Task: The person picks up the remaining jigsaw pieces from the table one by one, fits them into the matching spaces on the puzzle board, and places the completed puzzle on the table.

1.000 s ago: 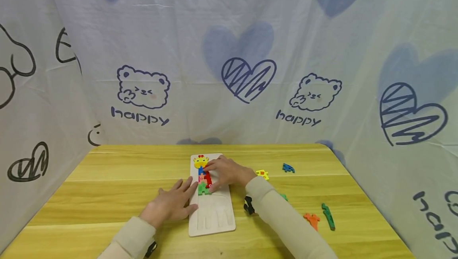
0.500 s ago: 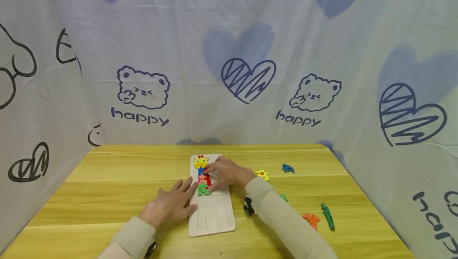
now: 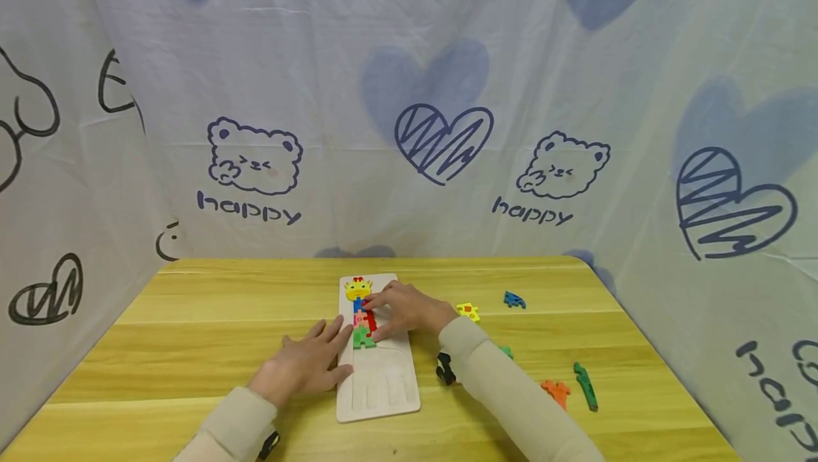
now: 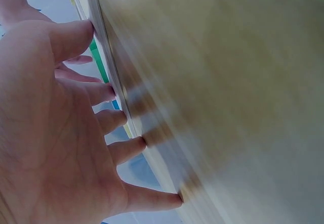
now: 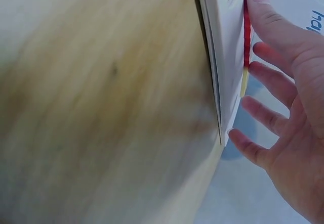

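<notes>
A pale wooden puzzle board (image 3: 383,384) lies lengthwise on the table. At its far end is a yellow giraffe-head piece (image 3: 358,289), followed by blue, pink (image 3: 360,320) and green (image 3: 363,338) pieces. My right hand (image 3: 409,309) holds a long red puzzle piece (image 3: 372,323) against their right side, thumb at its near end and fingertips at its far end. In the right wrist view the red piece shows as a thin strip beside the thumb. My left hand (image 3: 308,361) rests along the board's left edge, fingers spread, as the left wrist view also shows.
Loose pieces lie right of the board: yellow (image 3: 469,311), blue (image 3: 514,299), orange (image 3: 557,394) and dark green (image 3: 584,387). Another green piece (image 3: 507,352) is partly hidden by my right sleeve. A printed curtain (image 3: 345,164) hangs behind the wooden table (image 3: 211,320).
The red piece has shifted slightly left and now lies flush beside the pink and green pieces. My right fingers have barely moved; my left hand stays in place.
</notes>
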Available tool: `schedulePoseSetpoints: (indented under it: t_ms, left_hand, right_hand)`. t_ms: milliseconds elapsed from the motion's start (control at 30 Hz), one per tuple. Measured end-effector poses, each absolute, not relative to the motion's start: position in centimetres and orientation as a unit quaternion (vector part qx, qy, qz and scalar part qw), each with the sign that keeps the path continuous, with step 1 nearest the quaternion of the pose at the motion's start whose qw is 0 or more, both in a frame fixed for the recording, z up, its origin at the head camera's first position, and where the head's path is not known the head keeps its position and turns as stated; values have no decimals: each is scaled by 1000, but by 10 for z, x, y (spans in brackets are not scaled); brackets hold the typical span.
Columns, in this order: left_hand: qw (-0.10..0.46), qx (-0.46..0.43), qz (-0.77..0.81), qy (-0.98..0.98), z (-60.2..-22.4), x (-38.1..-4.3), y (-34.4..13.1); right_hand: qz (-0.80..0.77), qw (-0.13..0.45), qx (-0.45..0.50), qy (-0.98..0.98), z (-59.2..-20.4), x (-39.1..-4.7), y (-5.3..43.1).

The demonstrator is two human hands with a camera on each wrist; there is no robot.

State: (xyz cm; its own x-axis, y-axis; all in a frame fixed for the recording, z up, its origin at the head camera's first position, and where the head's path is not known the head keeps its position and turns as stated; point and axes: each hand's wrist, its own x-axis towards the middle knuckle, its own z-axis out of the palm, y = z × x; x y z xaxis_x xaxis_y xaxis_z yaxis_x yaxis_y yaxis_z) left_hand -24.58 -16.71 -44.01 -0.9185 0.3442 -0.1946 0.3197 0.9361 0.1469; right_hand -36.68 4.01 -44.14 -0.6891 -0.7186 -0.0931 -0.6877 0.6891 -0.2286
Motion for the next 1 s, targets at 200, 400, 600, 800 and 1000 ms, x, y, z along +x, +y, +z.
schedulePoseSetpoints:
  t_ms: [200, 400, 600, 800, 1000]
  left_hand:
    - [114, 167, 57, 978, -440, -246, -167]
    - [115, 166, 52, 978, -442, -246, -167]
    - [115, 161, 48, 979, -443, -247, -166]
    - [109, 164, 50, 979, -442, -246, -166]
    - [106, 167, 53, 979, -440, -244, -165]
  right_hand:
    - [-87, 81, -398, 909, -438, -365, 43]
    - [-96, 67, -431, 895, -424, -359, 53]
    - [-102, 64, -415, 902, -417, -356, 77]
    - [-97, 53, -406, 907, -418, -358, 110]
    - [-90, 35, -417, 904, -416, -362, 139]
